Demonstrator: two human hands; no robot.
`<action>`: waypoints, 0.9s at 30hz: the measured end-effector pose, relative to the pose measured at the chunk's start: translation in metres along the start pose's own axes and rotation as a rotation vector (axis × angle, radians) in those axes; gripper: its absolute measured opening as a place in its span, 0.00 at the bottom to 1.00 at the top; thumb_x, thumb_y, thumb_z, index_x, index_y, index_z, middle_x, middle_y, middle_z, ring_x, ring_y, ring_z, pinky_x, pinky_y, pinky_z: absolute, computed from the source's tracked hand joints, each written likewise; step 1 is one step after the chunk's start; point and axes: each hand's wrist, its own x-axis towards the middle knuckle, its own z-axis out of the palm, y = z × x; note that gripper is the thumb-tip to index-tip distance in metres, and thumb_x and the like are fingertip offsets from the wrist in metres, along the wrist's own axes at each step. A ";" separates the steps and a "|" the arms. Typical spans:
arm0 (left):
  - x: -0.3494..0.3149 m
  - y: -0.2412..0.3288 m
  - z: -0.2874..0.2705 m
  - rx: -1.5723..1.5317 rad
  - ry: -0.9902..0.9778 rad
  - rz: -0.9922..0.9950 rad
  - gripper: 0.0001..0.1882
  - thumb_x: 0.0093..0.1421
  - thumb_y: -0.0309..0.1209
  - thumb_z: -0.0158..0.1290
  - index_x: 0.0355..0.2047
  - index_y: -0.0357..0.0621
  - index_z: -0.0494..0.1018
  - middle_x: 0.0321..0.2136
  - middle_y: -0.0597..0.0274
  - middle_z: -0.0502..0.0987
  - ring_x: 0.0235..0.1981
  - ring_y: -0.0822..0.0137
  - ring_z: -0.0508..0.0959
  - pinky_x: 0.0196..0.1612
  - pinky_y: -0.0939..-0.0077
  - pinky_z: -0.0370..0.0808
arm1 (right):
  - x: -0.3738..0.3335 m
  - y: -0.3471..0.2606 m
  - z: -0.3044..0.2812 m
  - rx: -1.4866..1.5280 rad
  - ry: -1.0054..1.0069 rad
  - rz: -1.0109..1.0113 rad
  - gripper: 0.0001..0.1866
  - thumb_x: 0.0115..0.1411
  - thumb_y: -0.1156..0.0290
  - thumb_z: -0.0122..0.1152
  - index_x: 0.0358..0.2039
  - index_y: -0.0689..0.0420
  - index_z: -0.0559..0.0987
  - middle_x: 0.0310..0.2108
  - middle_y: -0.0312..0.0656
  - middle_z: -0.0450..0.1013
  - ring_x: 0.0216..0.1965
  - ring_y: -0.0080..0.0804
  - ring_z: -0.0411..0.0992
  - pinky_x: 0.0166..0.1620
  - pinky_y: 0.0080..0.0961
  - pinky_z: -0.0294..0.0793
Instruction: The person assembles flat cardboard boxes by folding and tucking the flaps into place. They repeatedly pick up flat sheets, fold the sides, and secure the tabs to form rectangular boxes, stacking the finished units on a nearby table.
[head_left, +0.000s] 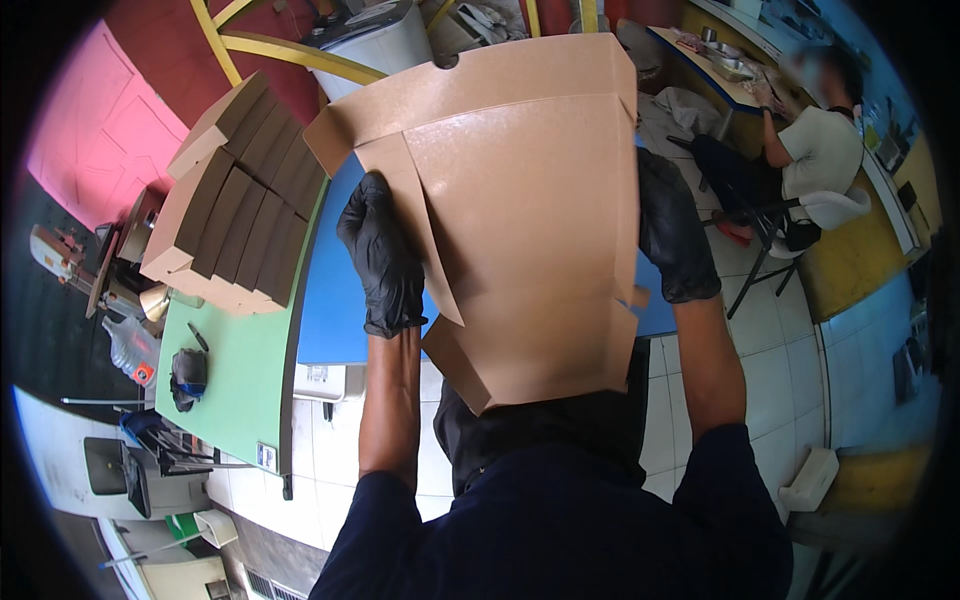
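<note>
Folding step: the left hand (383, 258) at 9 o'clock and right hand (674, 232) at 3 o'clock are grasping the flat cardboard blank (520, 210) above the blue tabletop (335, 300). Next move likely requires creasing the side flaps.

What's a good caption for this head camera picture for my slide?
Two black-gloved hands, left and right, hold a flat brown cardboard box blank above a blue table.

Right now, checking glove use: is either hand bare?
No, the left hand and right hand both wear black gloves while holding the cardboard sheet.
</note>
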 end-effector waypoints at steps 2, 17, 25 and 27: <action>-0.002 -0.001 0.004 -0.014 0.007 -0.004 0.14 0.72 0.38 0.56 0.36 0.40 0.82 0.30 0.70 0.81 0.28 0.79 0.74 0.34 0.79 0.72 | -0.006 0.011 0.003 0.640 0.141 0.340 0.15 0.70 0.69 0.63 0.52 0.64 0.81 0.45 0.43 0.81 0.44 0.27 0.79 0.48 0.27 0.77; 0.000 -0.011 -0.015 0.056 -0.158 -0.117 0.14 0.73 0.38 0.54 0.42 0.39 0.81 0.34 0.68 0.82 0.32 0.79 0.76 0.36 0.79 0.74 | -0.007 0.014 0.016 0.421 0.184 0.353 0.12 0.69 0.68 0.64 0.47 0.62 0.84 0.39 0.35 0.81 0.37 0.19 0.74 0.43 0.23 0.75; -0.003 0.014 -0.014 0.176 -0.286 -0.352 0.12 0.72 0.32 0.54 0.43 0.37 0.82 0.33 0.63 0.84 0.30 0.76 0.79 0.34 0.78 0.75 | 0.005 0.022 0.009 0.376 0.378 0.321 0.11 0.68 0.69 0.65 0.45 0.62 0.84 0.36 0.35 0.81 0.35 0.21 0.76 0.41 0.22 0.76; 0.002 0.015 -0.016 0.203 -0.220 -0.222 0.11 0.72 0.31 0.54 0.44 0.37 0.82 0.32 0.63 0.84 0.29 0.75 0.79 0.33 0.78 0.74 | -0.002 0.016 0.007 0.520 0.190 0.443 0.11 0.69 0.69 0.65 0.45 0.63 0.84 0.37 0.36 0.81 0.35 0.21 0.76 0.41 0.22 0.77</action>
